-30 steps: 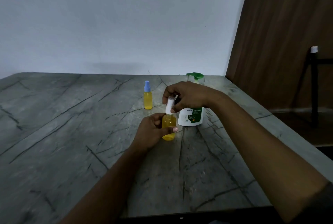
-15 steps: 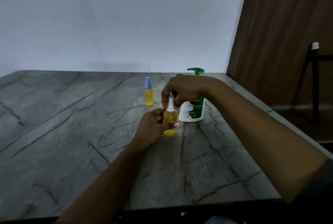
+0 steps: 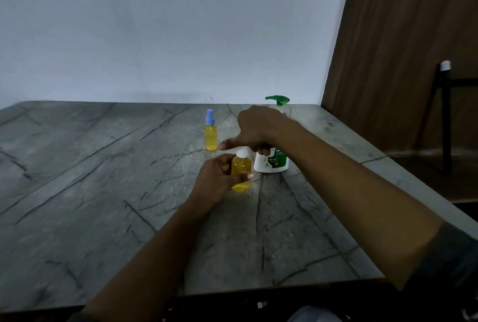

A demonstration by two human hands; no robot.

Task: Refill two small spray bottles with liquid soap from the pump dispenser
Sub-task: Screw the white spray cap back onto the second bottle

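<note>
Head view: the grey veined table fills the lower frame. Just left of centre, a small spray bottle with a blue top stands upright on it, full of yellow liquid and apart from my hands. At centre, my left hand is wrapped round the second spray bottle, thumb across its front, keeping it upright on the table. Its white cap is on. My right hand hangs right over that cap, forefinger stretched left and the other fingers curled under; I cannot tell whether it grips the cap. Just right, behind that hand, stands the white pump dispenser. A brown wooden panel fills the upper right.
</note>
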